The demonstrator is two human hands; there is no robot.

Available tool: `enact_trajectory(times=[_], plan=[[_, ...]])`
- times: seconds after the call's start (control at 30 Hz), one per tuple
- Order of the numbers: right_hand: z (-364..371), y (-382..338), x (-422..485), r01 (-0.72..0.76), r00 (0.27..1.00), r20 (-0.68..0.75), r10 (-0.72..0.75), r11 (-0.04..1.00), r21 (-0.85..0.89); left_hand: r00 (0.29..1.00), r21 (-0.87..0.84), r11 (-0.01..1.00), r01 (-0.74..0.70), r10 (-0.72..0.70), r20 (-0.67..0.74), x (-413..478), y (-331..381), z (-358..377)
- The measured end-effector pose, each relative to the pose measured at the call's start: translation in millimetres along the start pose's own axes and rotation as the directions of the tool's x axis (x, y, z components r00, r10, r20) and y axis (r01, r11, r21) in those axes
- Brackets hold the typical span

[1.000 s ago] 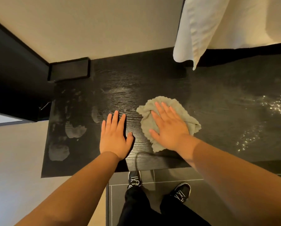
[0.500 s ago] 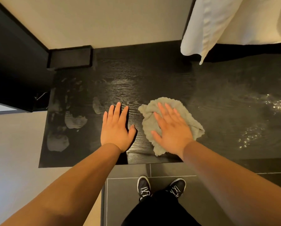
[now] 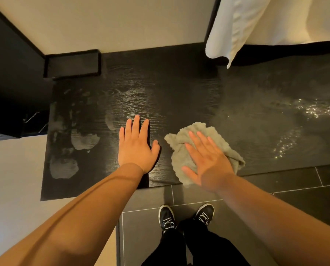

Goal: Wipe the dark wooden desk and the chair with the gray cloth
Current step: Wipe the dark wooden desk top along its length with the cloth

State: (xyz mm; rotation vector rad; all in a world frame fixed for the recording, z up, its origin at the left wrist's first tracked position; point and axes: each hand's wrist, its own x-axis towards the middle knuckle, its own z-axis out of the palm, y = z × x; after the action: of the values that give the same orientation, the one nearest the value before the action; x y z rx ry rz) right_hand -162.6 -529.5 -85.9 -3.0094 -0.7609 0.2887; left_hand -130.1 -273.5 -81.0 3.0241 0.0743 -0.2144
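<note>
Right hand (image 3: pixel 208 162): flat on gray cloth (image 3: pixel 196 131), fingers (image 3: pixel 194 140) spread, near counter (image 3: pixel 179 96) edge.
Left hand (image 3: pixel 136 148): palm down, fingers together, just left of cloth.

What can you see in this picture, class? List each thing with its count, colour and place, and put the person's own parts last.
desk: one, dark wood, across the middle, with pale smudges at its left end and glinting droplets at its right.
gray cloth: one, gray, crumpled at the desk's near edge.
tray: one, black, far left corner of the desk.
white fabric: one, white, hanging top right.
floor tiles: several, dark gray, below the desk.
shoes: two, black with white laces, on the tiles.
left hand: one, flat on the bare desk.
right hand: one, flat on the cloth.
</note>
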Motion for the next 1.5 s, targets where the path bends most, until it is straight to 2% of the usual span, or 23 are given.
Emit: enact_trajectory(times=[0.07,0.1,0.17,0.23,0.3,0.33,0.5,0.63,0.67,0.77,0.87,0.93,1.03,1.1,1.17,1.23,1.3,1.4,1.43,1.5], plan=[[-1,-28,9,-0.173,0.982,0.083,0.168,0.983,0.055,1.000,-0.007,1.000,0.001,-0.001,-0.005,1,-1,2],[-1,-44,13,-0.214,0.973,0.112,0.204,0.973,0.091,1.000,-0.008,1.000,-0.001,0.001,-0.004,1,-1,2],[6,-74,15,-0.158,0.986,0.074,0.150,0.981,0.114,1.000,0.007,1.000,-0.009,0.009,-0.002,0,-2,2],[7,-86,15,-0.024,0.997,0.069,0.020,0.998,0.059,1.000,0.013,1.000,-0.012,0.012,0.009,0,-2,1],[4,-67,15,0.084,0.990,0.110,-0.088,0.996,0.040,1.000,0.009,1.000,-0.013,0.013,0.009,-1,-3,1],[2,-53,13,0.082,0.987,0.137,-0.088,0.996,0.045,1.000,0.001,1.000,-0.009,0.009,0.005,-1,-3,1],[3,-5,-9,-0.165,0.986,-0.005,0.166,0.986,0.027,1.000,-0.020,1.000,-0.009,0.009,-0.002,-1,-1,1],[-4,-32,2,-0.293,0.952,0.103,0.288,0.956,0.034,1.000,-0.035,0.999,0.002,-0.002,-0.006,-1,-1,1],[-5,-44,6,-0.277,0.952,0.140,0.271,0.960,0.031,1.000,-0.039,0.999,0.002,-0.002,-0.003,-1,-1,1],[0,-63,9,-0.085,0.979,0.189,0.070,0.993,0.076,1.000,-0.033,0.999,-0.007,0.007,-0.005,-2,-1,1],[2,-36,0,0.069,0.997,0.029,-0.071,0.995,0.076,1.000,-0.033,0.999,-0.010,0.009,-0.007,-2,-3,2],[1,-2,-9,0.053,0.998,-0.048,-0.048,0.993,0.103,1.000,-0.037,0.999,-0.009,0.009,0.000,-2,-3,1],[-6,33,-13,-0.122,0.993,0.005,0.122,0.992,0.022,1.000,-0.037,0.999,-0.004,0.004,0.002,-2,-1,-1],[-5,28,-11,-0.213,0.977,0.010,0.213,0.977,0.006,1.000,-0.029,1.000,-0.004,0.004,-0.002,-1,-1,-1],[-1,3,-5,-0.297,0.955,0.009,0.298,0.951,0.085,1.000,-0.028,1.000,-0.004,0.003,-0.003,0,-3,0],[6,-25,-1,-0.261,0.965,0.025,0.259,0.957,0.129,1.000,-0.039,0.999,-0.006,0.006,-0.010,-2,-2,0],[13,-36,-3,-0.128,0.992,0.029,0.126,0.986,0.107,1.000,-0.039,0.999,-0.010,0.009,-0.017,-2,-1,-1],[9,-3,-16,0.064,0.997,-0.036,-0.061,0.993,0.096,1.000,-0.018,1.000,-0.005,0.005,-0.003,-2,0,-4],[7,15,-21,0.074,0.995,-0.067,-0.067,0.992,0.102,1.000,-0.018,1.000,-0.003,0.003,-0.001,-3,0,-4],[2,52,-28,-0.030,0.996,-0.085,0.039,0.995,0.100,1.000,-0.024,1.000,-0.002,0.001,-0.005,-4,1,-5]])
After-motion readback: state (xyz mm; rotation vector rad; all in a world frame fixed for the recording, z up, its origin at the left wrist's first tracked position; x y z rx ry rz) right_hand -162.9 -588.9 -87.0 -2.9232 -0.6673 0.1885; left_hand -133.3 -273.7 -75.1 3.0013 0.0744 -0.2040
